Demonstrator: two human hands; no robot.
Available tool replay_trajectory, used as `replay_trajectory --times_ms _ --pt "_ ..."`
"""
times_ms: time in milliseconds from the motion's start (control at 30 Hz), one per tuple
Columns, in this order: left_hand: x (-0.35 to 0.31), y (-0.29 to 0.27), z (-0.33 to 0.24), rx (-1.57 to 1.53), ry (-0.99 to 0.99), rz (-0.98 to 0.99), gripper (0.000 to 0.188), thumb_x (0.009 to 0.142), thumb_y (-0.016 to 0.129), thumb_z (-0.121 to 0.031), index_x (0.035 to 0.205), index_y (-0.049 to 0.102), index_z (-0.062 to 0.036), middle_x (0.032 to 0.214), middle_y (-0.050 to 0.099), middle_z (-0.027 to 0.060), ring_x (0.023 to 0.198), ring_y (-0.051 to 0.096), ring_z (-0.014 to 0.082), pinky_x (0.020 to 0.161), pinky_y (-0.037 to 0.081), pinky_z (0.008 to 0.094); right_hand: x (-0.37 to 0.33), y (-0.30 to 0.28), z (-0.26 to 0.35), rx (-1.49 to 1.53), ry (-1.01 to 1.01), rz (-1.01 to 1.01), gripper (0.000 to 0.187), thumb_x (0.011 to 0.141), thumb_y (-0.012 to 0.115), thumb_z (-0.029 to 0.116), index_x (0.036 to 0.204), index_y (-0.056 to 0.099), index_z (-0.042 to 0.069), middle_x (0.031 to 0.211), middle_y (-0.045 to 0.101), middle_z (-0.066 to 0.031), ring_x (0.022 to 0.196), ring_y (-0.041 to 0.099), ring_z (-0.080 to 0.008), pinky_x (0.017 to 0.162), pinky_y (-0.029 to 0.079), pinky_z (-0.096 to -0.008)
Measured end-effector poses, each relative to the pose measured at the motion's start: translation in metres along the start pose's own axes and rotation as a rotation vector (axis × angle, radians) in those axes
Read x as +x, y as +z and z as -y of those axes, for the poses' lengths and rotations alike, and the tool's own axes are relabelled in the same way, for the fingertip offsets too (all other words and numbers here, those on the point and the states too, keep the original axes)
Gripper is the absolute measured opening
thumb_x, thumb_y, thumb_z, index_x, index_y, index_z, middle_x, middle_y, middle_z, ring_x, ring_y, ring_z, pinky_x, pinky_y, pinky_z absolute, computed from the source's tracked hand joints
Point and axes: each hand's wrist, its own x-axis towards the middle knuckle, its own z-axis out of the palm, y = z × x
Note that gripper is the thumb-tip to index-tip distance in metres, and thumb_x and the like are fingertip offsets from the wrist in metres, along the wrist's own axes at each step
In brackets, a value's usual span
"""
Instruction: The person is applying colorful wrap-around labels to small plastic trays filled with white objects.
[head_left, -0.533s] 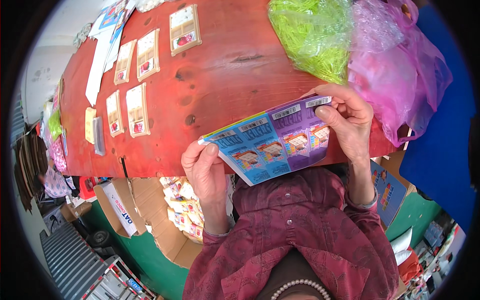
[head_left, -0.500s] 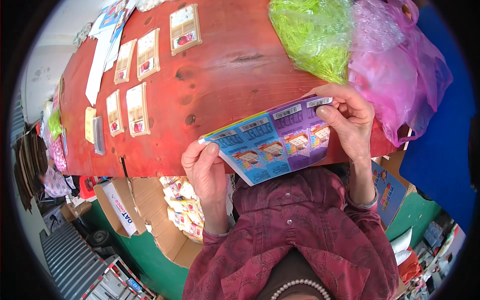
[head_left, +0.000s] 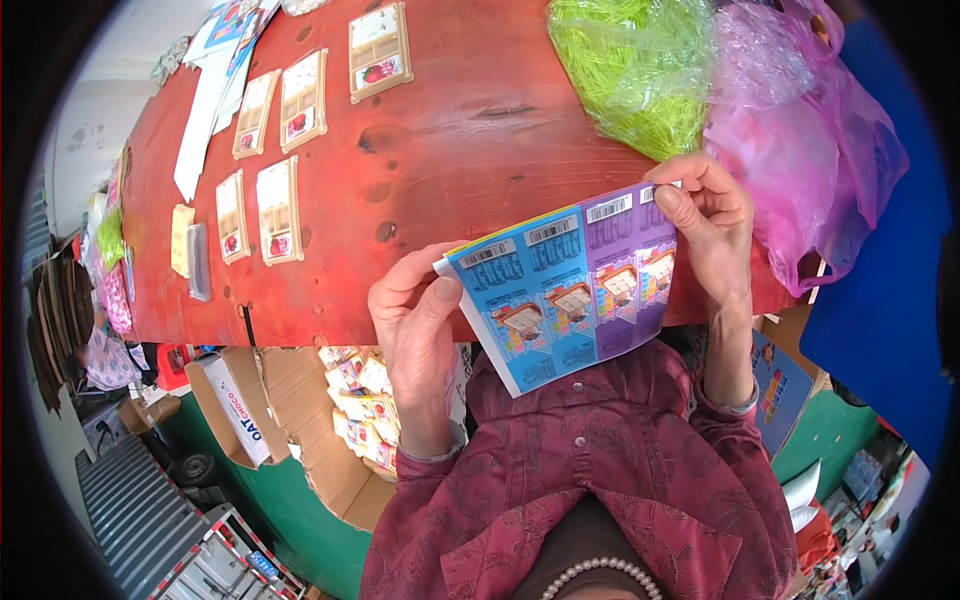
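A printed card sheet [head_left: 572, 290], half blue and half purple with barcodes along its upper edge, hangs tilted between my hands over the table's near edge. A yellow edge shows behind it, so there may be more than one sheet. My left hand [head_left: 415, 315] pinches the upper left corner between thumb and fingers. At the upper right corner, my right hand [head_left: 712, 225] grips it the same way, thumb in front. Several small beige compartment trays [head_left: 280, 210] with white and red contents lie on the table's left part.
On the red table [head_left: 450, 170] sit a bag of lime-green strips [head_left: 640, 75] and a purple plastic bag [head_left: 800, 160], at the right. White sheets [head_left: 205, 120] and a yellow block [head_left: 182, 240] lie left. Below, an open cardboard box [head_left: 330, 480] holds small packets [head_left: 365, 410].
Both hands and the sheet have shifted a little to the right. The left hand has risen slightly with its corner, and the sheet now hangs less slanted.
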Motion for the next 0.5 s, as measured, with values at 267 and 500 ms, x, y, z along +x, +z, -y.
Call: replay_trajectory --times_ms 267,500 --pt "0.003 0.003 0.002 -0.012 -0.068 -0.095 0.018 0.084 0.062 -0.009 0.097 0.064 0.0031 0.082 0.062 0.0028 0.073 0.054 0.0069 0.067 0.041 0.0201 0.004 -0.003 -0.003 0.039 0.002 0.022 0.008 0.084 0.062 0.008 0.089 0.058 0.002 0.087 0.062 -0.0052 0.074 0.057 -0.0072 0.066 0.045 -0.0197" --pt "0.001 0.013 0.008 -0.059 -0.067 -0.110 0.012 0.083 0.058 0.000 0.093 0.063 0.0039 0.082 0.064 0.0047 0.071 0.058 0.0072 0.065 0.046 0.0197 0.015 -0.001 -0.013 0.043 0.047 -0.043 0.007 0.085 0.060 0.006 0.091 0.059 0.002 0.086 0.062 -0.0031 0.072 0.056 -0.0053 0.065 0.045 -0.0185"
